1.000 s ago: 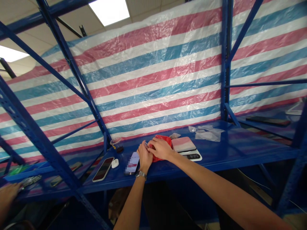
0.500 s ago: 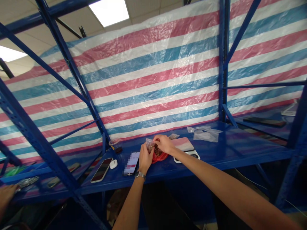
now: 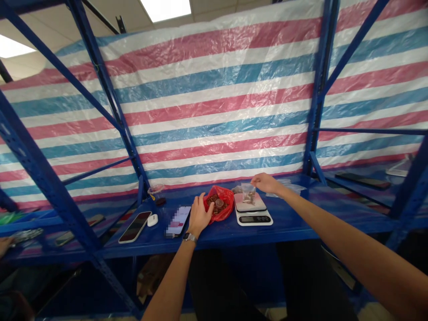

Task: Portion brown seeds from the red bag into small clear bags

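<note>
My right hand [image 3: 265,183] pinches the top corner of a small clear plastic bag [image 3: 248,192] with small pieces in it. The bag is over the pinkish-white top of a digital kitchen scale [image 3: 254,218]; whether it rests there fully I cannot tell. At the left edge of a red plastic bag [image 3: 228,213] is my left hand [image 3: 199,215], thumb and fingers apart. Many small brown pieces [image 3: 212,203] fill the red bag, with a small round translucent thing [image 3: 220,203] among them. The scale's display is too small to read.
Left of the red bag lie a lit phone [image 3: 179,220], a white earbud case [image 3: 153,220], a dark-screened phone [image 3: 135,227] and a clear cup [image 3: 158,196]. Clear bags [image 3: 287,187] lie behind my right forearm. Blue rack posts [image 3: 321,89] stand at both sides. Another person's hand [image 3: 5,245] shows far left.
My right hand has moved right, carrying the clear bag from above the red bag to the scale. My left hand has let go of the clear bag and opened beside the red bag.
</note>
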A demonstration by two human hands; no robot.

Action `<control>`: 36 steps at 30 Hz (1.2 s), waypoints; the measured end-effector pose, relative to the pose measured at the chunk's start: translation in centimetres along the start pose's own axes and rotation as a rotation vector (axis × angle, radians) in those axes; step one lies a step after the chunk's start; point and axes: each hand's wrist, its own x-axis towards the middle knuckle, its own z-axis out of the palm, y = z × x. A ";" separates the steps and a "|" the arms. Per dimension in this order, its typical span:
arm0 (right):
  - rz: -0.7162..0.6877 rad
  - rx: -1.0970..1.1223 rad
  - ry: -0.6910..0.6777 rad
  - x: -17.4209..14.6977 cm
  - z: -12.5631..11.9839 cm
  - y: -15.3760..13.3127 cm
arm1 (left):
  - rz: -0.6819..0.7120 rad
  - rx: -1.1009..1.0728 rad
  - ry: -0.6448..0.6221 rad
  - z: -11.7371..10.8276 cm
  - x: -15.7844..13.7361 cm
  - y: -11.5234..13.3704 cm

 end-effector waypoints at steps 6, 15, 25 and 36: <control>-0.043 0.016 0.049 -1.2 1.0 2.6 | 0.003 -0.011 0.049 0.1 0.1 -0.2; -0.297 0.374 0.053 -0.2 4.2 -5.9 | 0.086 -0.049 0.001 -0.8 -0.1 0.5; -0.355 0.229 0.091 -0.2 8.9 -13.6 | 0.061 -0.168 0.026 -0.9 -0.2 0.1; -0.361 0.627 -0.322 -1.4 9.0 -13.3 | -0.009 -0.138 0.071 0.1 0.0 -0.6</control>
